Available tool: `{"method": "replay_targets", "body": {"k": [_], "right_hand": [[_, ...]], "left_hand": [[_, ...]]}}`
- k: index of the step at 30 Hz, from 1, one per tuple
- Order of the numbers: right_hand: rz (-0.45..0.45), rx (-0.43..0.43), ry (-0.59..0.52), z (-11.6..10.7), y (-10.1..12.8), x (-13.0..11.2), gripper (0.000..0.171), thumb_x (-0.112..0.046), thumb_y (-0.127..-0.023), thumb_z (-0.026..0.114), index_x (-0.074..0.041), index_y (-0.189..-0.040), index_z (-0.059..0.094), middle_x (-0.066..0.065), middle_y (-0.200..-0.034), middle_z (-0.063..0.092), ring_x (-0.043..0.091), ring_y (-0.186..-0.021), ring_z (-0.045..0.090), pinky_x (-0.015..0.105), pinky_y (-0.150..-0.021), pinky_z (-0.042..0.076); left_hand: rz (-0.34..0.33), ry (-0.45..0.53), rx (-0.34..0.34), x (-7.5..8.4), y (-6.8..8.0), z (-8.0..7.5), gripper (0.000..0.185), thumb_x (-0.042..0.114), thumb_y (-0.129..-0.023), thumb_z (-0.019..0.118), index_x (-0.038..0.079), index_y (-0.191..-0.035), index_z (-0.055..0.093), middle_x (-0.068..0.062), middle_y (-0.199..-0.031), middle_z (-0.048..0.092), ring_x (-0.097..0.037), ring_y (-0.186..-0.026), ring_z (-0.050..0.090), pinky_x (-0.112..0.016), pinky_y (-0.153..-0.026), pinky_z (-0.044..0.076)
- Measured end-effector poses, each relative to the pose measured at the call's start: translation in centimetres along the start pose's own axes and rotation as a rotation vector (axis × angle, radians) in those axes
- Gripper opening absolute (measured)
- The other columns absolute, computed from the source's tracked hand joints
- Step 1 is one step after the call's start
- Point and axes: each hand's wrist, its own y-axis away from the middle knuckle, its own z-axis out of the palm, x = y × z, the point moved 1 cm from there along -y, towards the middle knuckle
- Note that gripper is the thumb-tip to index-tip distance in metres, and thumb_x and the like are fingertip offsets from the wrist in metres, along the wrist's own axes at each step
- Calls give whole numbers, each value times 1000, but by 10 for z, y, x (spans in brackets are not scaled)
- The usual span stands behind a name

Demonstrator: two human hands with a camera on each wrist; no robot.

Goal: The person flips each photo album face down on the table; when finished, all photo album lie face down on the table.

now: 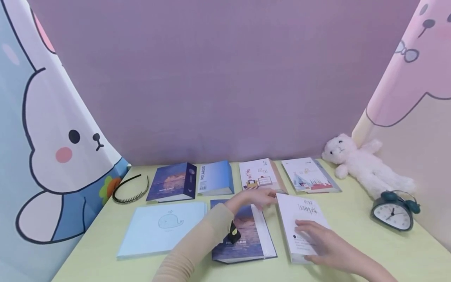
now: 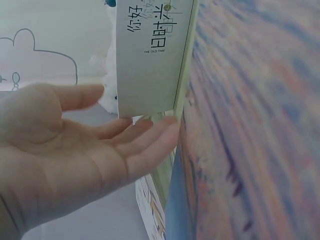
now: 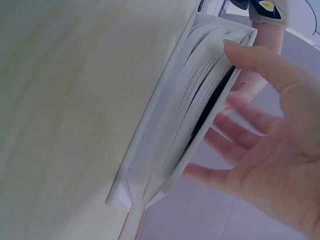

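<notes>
A white photo album [image 1: 299, 219] with dark lettering lies right of centre on the table. My left hand [image 1: 258, 197] reaches to its far left corner; in the left wrist view the palm [image 2: 80, 150] shows, with straight fingers at the album's edge. My right hand [image 1: 325, 243] is over its near right part, fingers spread on the cover. In the right wrist view the thumb [image 3: 250, 55] lies at the page edge [image 3: 200, 80] and the fingers lie along the cover. Beside it, a purple sunset-print album [image 1: 243, 235] sits partly under my left forearm.
A pale blue whale album [image 1: 162, 227] lies left. Behind stand a purple album [image 1: 172, 182], a blue album [image 1: 215, 178] and two white illustrated ones [image 1: 260, 176]. A headband [image 1: 130, 199] is far left; a plush toy [image 1: 366, 160] and an alarm clock [image 1: 392, 213] are right.
</notes>
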Motion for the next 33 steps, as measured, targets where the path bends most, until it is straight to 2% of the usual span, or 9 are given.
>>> {"method": "replay_targets", "body": {"k": [4,8,11,14,16,19,24,30,33], "right_hand": [[-9,24,-37,-4,-6,-1,71,-5,-54,83,-4,-120,57,14,-119,59,-1,-124,43,2,-105,18],[25,50,-96,-11,-7,-2,73,3,-55,81,-3,-123,55,11,-123,58,-8,-127,37,2,-103,22],[103,63,-104,-17,-7,-4,75,3,-58,81,-7,-127,53,3,-129,56,-9,-121,40,9,-91,40],[170,62,-128,-21,-7,-6,74,3,-63,80,-10,-130,52,-1,-132,54,-9,-120,41,18,-81,48],[193,60,-198,-24,-7,-6,71,4,-68,77,-8,-132,50,-1,-135,52,-8,-122,40,21,-80,50],[196,38,-374,-26,-8,-4,66,8,-76,70,-2,-135,43,0,-141,45,-7,-127,38,19,-85,49],[211,1,-593,-30,-12,0,66,9,-83,62,5,-141,30,-3,-147,36,-5,-131,36,17,-90,47],[210,-57,-623,-36,-14,2,68,8,-86,59,1,-145,25,-8,-147,35,-4,-128,40,25,-85,52],[200,-91,-625,-38,-15,1,67,9,-87,57,1,-145,24,-7,-149,33,-5,-129,37,24,-85,52]], "left_hand": [[-14,12,56,0,-1,-3,40,27,-99,45,11,-136,46,-8,-135,50,-29,-120,52,-39,-87,53],[-25,125,97,2,0,-5,41,26,-100,43,12,-138,41,-11,-143,42,-35,-124,48,-43,-92,51],[-12,238,136,4,1,-8,41,26,-100,44,13,-138,40,-14,-143,41,-38,-124,48,-45,-91,51],[26,357,169,4,2,-9,40,27,-99,47,13,-136,41,-14,-136,48,-37,-119,53,-47,-85,54],[64,433,176,5,3,-10,40,27,-99,47,15,-136,41,-14,-131,51,-36,-116,56,-47,-82,55],[115,505,184,7,5,-12,45,23,-98,50,18,-141,39,-12,-127,51,-35,-114,57,-47,-81,55],[156,435,226,17,10,-14,57,17,-95,55,25,-147,32,-12,-131,45,-27,-104,62,-37,-80,57],[177,357,260,25,15,-16,59,16,-94,57,24,-147,33,-18,-144,36,-22,-97,65,-28,-81,56],[182,347,280,26,16,-16,59,12,-92,59,22,-146,36,-20,-139,41,-20,-92,65,-26,-79,56]]}}
